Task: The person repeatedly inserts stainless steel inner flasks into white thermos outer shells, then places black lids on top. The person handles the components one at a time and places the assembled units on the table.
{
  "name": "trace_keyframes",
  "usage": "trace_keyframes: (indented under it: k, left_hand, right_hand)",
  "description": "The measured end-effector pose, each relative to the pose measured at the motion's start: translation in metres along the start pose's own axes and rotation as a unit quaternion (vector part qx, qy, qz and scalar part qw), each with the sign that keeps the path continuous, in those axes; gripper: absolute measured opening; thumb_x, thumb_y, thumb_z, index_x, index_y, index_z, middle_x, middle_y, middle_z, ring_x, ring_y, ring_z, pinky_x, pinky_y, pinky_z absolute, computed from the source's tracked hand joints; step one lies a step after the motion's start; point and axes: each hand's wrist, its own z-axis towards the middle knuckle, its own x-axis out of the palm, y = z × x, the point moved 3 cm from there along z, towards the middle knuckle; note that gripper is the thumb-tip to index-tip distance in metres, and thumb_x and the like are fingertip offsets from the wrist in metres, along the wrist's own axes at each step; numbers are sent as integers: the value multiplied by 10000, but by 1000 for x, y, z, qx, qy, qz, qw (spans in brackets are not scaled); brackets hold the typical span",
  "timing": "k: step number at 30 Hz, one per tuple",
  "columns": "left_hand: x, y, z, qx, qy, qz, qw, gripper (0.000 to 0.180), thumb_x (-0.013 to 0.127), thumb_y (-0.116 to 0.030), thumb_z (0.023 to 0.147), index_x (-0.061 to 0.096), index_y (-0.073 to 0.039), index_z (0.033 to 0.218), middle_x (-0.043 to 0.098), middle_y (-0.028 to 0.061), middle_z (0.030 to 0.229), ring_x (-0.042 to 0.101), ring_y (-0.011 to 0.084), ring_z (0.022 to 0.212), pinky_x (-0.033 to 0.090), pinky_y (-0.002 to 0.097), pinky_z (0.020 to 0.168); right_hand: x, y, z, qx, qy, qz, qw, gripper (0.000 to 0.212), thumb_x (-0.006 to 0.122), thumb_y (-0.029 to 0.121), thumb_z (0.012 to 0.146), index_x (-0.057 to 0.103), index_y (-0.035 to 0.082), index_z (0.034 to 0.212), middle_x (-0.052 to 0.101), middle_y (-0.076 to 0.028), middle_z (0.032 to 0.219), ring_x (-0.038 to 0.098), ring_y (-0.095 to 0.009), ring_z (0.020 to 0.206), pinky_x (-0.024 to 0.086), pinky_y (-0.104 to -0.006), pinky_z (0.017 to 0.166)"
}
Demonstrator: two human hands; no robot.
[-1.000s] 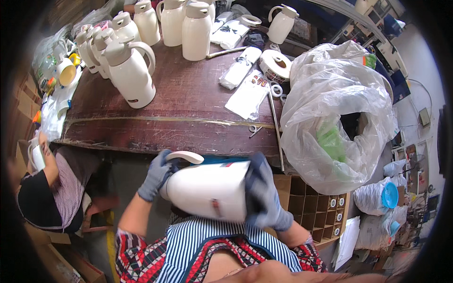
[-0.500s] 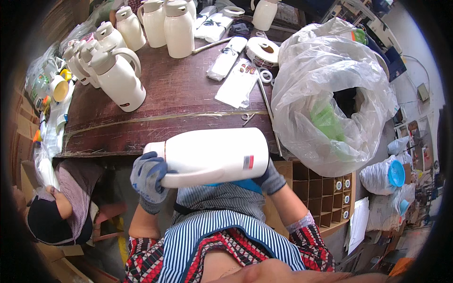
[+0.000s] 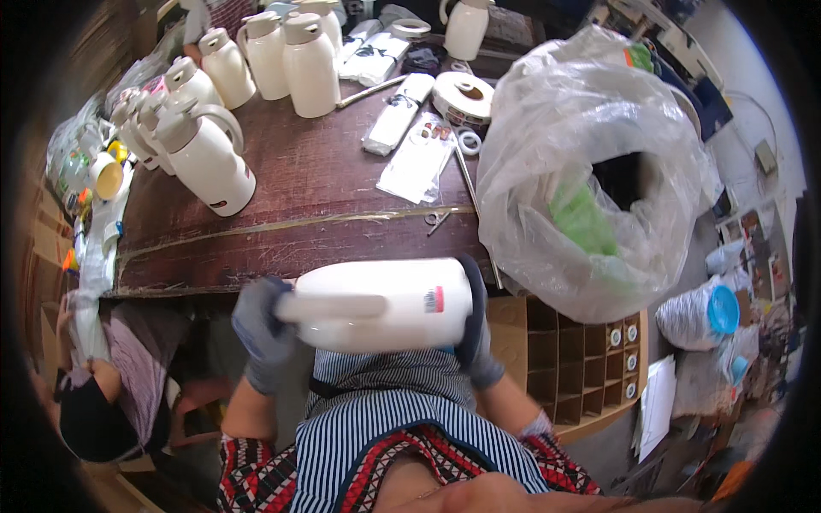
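A cream thermos jug [image 3: 376,316] lies sideways between my two hands, just in front of the table edge. Its handle faces up and toward me, and a small red and black label shows near its base. My left hand [image 3: 263,329], in a grey glove, is closed round the lid end; motion blurs its fingers. At the base end my right hand [image 3: 477,329], gloved likewise, presses against the bottom, partly hidden by the jug. On the dark wooden table [image 3: 299,171], another cream jug [image 3: 209,158] stands nearest, to the left.
Several more jugs [image 3: 310,73] stand toward the back left. Plastic bag packs [image 3: 400,111], a label roll [image 3: 463,96] and small scissors [image 3: 436,221] lie on the table. A big clear plastic bag [image 3: 590,256] bulges at right above a divided carton [image 3: 581,359]. Another person [image 3: 111,385] is low at left.
The jug has rolled between my hands, bringing its handle up across the near side. It has also shifted slightly toward me and left. The view has shifted a little.
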Motion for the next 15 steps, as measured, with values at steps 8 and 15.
trace_keyframes:
  k: [8,15]
  left_hand:
    - [-11,29,13,53,39,60,996,248,749,-153,707,700,-76,938,684,121,893,672,360,843,552,422,777]
    - [1,-37,-13,325,57,149,932,205,742,-212,734,704,-63,869,678,117,857,680,333,818,546,407,741]
  right_hand:
    - [6,6,-3,119,12,116,986,776,441,576,1056,333,21,1587,482,-164,1549,449,-272,1426,362,-429,1191]
    - [-16,-51,-2,234,37,134,962,577,520,284,1080,363,13,1565,520,-142,1471,513,-246,1328,349,-394,1194]
